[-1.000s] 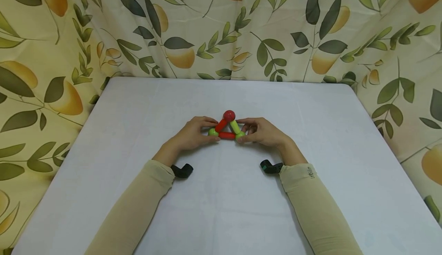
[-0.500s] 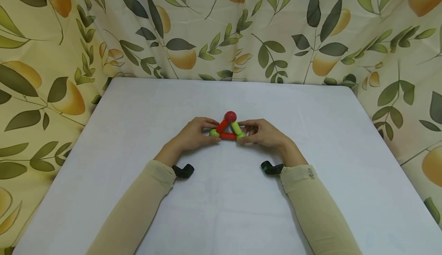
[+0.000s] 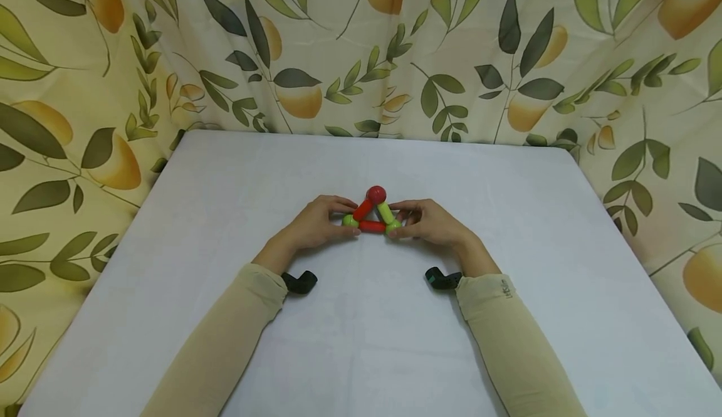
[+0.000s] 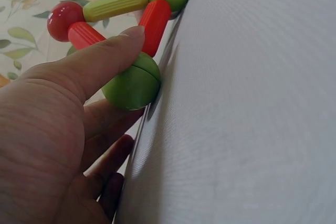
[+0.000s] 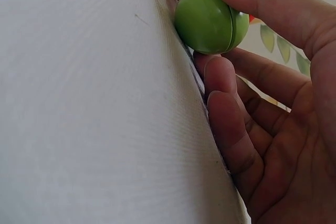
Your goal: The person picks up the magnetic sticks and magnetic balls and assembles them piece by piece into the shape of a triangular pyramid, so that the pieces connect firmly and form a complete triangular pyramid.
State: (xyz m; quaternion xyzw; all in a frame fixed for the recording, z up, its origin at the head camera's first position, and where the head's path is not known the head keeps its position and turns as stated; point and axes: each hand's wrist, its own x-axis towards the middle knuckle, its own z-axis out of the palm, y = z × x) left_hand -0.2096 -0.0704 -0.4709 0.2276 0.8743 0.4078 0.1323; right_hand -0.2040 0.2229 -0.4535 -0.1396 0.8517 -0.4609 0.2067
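A triangle of magnetic rods and balls lies near the middle of the white table. Its red ball (image 3: 376, 195) forms the far corner, joined by a red rod (image 3: 363, 210) and a yellow-green rod (image 3: 386, 212). Another red rod (image 3: 372, 226) links the two near corners. My left hand (image 3: 316, 222) pinches the left green ball (image 4: 132, 85), thumb reaching over it. At the other corner, my right hand (image 3: 437, 222) holds the right green ball (image 5: 210, 19) between thumb and fingers. Both green balls are partly covered by the thumbs.
White cloth covers the table (image 3: 361, 354). A curtain (image 3: 338, 41) printed with leaves and fruit hangs behind it and along its sides. Black wrist cameras, left (image 3: 300, 282) and right (image 3: 442, 278), stick out inward from the wrists above the cloth.
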